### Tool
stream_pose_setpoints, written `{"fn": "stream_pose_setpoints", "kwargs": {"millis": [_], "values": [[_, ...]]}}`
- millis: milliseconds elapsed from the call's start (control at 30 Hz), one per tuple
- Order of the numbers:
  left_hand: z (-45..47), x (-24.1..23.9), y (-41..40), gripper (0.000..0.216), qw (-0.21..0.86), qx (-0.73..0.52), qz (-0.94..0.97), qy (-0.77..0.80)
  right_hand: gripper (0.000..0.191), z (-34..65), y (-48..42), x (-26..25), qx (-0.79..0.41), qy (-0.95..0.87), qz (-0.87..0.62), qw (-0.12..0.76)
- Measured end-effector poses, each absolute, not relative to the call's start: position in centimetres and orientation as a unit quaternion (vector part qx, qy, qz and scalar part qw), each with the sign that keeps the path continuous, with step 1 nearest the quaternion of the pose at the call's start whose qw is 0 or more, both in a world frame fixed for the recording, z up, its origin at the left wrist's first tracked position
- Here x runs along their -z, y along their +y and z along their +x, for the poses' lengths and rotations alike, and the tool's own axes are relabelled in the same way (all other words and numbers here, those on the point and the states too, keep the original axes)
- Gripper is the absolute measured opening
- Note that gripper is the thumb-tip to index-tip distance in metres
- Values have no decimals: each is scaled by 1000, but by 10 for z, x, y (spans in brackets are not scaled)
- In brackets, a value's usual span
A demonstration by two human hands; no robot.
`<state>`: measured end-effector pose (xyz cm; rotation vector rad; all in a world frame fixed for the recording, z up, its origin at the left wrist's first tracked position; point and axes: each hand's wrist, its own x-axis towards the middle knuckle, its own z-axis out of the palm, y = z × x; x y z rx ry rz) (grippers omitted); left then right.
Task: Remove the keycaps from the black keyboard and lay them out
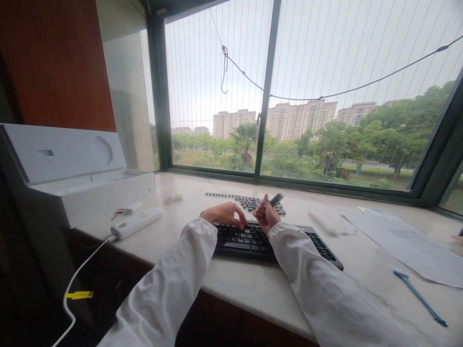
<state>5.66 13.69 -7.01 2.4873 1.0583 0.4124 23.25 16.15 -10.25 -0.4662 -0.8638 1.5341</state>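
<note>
A black keyboard point(235, 246) lies at the front of the pale worktop, with several lighter spots among its keys where caps seem to be off. My left hand point(226, 213) is over its left half, fingers bent down and thumb and forefinger close together at the keys. Whatever is between those fingertips is too small to make out. Over the keyboard's middle, my right hand point(265, 216) is closed around a dark brush-like tool point(277, 198), whose split end sticks up and to the right. Behind the keyboard, loose black keycaps point(248, 202) are laid out in rows.
An open white box point(104, 190) stands at the left, beside a white power strip point(137, 221) with a cable over the edge. Clear plastic wrapping point(331, 224), paper sheets point(408, 246) and a blue stick-like tool point(421, 299) lie at the right. A window rises behind.
</note>
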Motion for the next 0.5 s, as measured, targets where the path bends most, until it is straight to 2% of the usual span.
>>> {"fn": "stream_pose_setpoints", "kwargs": {"millis": [500], "values": [[60, 69, 132, 25, 208, -170, 875, 404, 44, 232, 160, 102, -669, -373, -214, 606]]}}
